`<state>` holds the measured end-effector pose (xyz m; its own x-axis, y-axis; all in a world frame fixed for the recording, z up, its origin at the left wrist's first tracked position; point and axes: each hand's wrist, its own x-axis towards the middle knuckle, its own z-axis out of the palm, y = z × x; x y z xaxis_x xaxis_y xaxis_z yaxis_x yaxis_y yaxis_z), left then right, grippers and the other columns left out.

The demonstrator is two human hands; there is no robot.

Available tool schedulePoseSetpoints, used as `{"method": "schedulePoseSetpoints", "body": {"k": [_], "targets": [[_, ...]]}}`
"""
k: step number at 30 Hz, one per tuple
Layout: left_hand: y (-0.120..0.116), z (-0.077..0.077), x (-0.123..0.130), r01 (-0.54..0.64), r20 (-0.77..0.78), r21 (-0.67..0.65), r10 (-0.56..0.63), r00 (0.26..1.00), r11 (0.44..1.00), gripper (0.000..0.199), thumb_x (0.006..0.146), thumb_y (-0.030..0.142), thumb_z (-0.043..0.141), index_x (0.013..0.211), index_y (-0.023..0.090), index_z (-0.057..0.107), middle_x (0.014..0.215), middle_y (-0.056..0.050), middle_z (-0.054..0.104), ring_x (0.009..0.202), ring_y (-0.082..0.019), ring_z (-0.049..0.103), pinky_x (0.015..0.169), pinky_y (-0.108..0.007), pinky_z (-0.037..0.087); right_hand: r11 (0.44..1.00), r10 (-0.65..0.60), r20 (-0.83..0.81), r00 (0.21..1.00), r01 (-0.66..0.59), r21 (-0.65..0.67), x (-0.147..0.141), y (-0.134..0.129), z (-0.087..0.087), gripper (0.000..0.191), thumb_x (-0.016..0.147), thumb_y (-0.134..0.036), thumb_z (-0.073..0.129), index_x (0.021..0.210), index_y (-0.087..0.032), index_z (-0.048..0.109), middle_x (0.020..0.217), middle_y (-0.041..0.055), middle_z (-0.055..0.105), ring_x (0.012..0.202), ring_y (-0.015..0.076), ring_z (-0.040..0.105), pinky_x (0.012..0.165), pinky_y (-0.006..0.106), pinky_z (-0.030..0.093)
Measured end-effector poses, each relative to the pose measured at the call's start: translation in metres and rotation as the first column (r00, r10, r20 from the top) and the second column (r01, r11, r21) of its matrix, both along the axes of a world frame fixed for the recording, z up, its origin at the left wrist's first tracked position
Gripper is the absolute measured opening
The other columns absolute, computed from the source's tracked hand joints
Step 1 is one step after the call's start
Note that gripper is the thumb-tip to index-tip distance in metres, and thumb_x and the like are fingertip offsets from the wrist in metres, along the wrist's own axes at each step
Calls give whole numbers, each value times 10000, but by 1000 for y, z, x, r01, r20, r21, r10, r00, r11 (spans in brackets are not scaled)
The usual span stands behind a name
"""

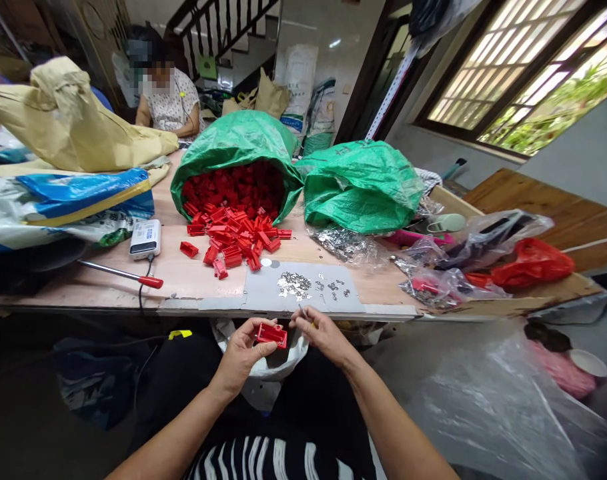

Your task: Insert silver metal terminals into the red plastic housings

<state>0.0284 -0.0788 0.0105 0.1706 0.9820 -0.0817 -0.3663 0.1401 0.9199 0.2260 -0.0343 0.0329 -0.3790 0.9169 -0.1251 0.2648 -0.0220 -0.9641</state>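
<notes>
My left hand (243,357) is closed on a red plastic housing (272,335), held with its hollow side facing up over an open white sack (288,363) at my lap. Just to the right, my right hand (323,337) pinches a thin tool with a grey tip (302,311) and a yellowish part; its exact kind I cannot make out. The tool is apart from the housing. On the table edge lies a grey sheet (263,293) bearing a pile of small silvery metal pieces (294,285) and several darker small parts (333,287).
A green sack (238,133) spills red housings (233,233) onto the table. Beside it lie another green bag (361,187), a white power bank (145,239) with a cable, a red-handled rod (151,282) and a box of plastic bags (528,267). A person (168,100) sits opposite.
</notes>
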Motion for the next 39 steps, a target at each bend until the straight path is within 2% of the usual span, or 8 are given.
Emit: {"method": "schedulePoseSetpoints", "body": {"k": [2,5,10,14,20,27,31,39], "targets": [[1,0,0,-30,-6,-9,30,1000,999,303,713,240,732,989,175,624,1090,-88,694,1008,-206,631,913,-332,465,970,-157,222,962,108,216,7,14,3,217,862,-409,523,856,-197,566,812,13,597,742,149,520,688,269,390],[2,0,-1,-60,-49,10,61,997,998,299,713,249,731,982,171,627,1064,-79,693,956,-191,637,875,-308,479,905,-286,470,835,74,419,11,30,3,89,851,-273,523,860,-209,585,840,21,627,801,174,553,732,285,384],[4,-2,-2,-89,-141,47,95,985,995,295,715,266,724,980,177,629,1018,-61,695,927,-189,636,851,-302,486,881,-328,630,704,-13,473,5,44,-3,75,855,-220,510,869,-213,584,885,41,636,819,179,563,722,282,374],[5,-3,-5,-107,-190,58,116,975,993,286,714,273,720,971,181,636,974,-48,700,889,-182,640,825,-297,491,880,-346,680,647,-28,474,1,51,-7,29,841,-229,544,827,-216,565,863,37,628,793,180,559,685,281,356],[7,-6,-4,-120,-190,56,128,973,991,296,705,287,723,969,179,641,945,-50,699,863,-184,639,805,-301,498,876,-351,674,651,-25,481,2,53,-9,20,833,-221,535,828,-217,554,833,30,625,767,175,550,673,276,347],[6,-6,-3,-117,-155,29,120,981,993,295,707,277,724,968,175,632,954,-50,693,858,-174,633,806,-296,495,909,-317,588,744,63,411,7,53,-4,63,846,-257,485,862,-224,537,785,17,636,734,184,579,662,278,374],[5,-6,-2,-126,-148,19,127,981,992,292,697,279,730,955,180,635,943,-42,696,853,-170,637,802,-289,497,911,-296,550,781,57,409,8,54,-4,95,830,-245,504,891,-233,576,843,20,668,778,189,602,694,283,397],[4,-7,-2,-128,-153,35,132,979,991,309,698,298,727,966,172,636,947,-60,695,861,-191,641,817,-326,508,921,-260,578,773,18,390,5,52,0,114,832,-235,496,854,-236,609,831,21,677,790,193,609,713,290,404]]}}
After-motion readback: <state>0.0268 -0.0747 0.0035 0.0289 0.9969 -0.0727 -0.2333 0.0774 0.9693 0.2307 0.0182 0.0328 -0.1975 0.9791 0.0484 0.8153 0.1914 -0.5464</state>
